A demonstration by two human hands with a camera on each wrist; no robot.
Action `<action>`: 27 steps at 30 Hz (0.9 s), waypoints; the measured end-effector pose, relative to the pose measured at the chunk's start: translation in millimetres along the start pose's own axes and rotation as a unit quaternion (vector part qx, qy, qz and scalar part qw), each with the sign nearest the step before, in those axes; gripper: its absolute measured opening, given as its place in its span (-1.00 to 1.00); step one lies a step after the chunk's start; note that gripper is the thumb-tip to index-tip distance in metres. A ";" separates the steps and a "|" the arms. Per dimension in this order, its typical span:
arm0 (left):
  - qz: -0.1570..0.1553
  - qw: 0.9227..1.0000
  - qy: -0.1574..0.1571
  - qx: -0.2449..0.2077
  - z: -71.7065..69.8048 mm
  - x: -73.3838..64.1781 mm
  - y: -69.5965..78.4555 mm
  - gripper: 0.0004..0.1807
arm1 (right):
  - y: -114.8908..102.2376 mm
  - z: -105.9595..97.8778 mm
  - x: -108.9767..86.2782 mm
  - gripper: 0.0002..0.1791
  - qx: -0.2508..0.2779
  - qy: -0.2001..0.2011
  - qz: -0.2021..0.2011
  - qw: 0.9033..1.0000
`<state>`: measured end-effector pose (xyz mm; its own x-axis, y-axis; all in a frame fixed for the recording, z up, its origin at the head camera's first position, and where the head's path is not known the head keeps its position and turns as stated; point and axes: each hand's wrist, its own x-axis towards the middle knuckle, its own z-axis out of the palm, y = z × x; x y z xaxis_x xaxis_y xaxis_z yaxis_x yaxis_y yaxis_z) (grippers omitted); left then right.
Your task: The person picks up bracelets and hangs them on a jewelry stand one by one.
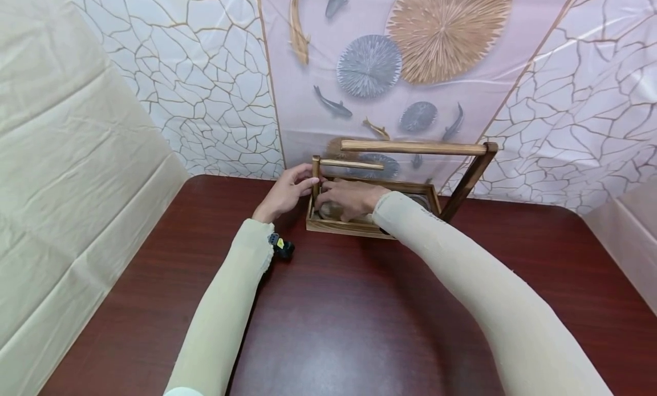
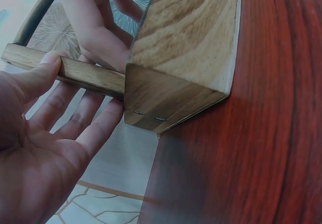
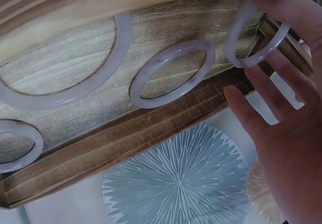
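A shallow wooden tray (image 1: 354,229) stands at the back of the table, with a short upright post (image 1: 315,179) at its left end carrying a thin crossbar. My left hand (image 1: 288,189) holds that post, thumb on one side and fingers behind it; the post (image 2: 93,78) also shows in the left wrist view. Inside the tray's left end is my right hand (image 1: 351,197). In the right wrist view the right hand (image 3: 289,103) pinches a pale lavender bangle (image 3: 247,63) at the tray's end. Beside it on the wooden bottom lies another bangle (image 3: 143,102).
A larger bangle (image 3: 124,38) and a further one (image 3: 36,146) lie along the tray. At its right end a taller post (image 1: 468,182) carries a long crossbar (image 1: 410,148) above the right hand. Patterned wall covering (image 1: 215,71) rises behind the dark red table (image 1: 328,322).
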<state>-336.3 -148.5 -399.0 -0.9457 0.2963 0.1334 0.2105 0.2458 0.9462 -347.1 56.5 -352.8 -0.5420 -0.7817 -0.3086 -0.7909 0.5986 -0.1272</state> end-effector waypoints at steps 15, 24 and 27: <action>0.005 1.000 -0.001 0.005 0.5 -0.5 1.8 -0.60 | 4.1 2.4 -27.4 -0.19 -0.062 0.095 -0.023 0.993; 0.015 1.000 -0.010 -0.012 0.6 -0.7 1.8 -0.60 | 12.9 9.2 -49.3 -0.19 -0.025 0.144 -0.011 0.989; 0.022 1.000 -0.009 -0.017 -0.6 -0.8 0.0 -0.62 | 13.4 11.0 -53.4 -0.19 -0.020 0.156 -0.018 0.987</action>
<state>-335.7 -149.2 -398.9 -0.9311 0.3231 0.1693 0.2424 0.2013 0.9490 -325.6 108.1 -348.4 -0.5687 -0.8225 0.0014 -0.8190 0.5661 -0.0931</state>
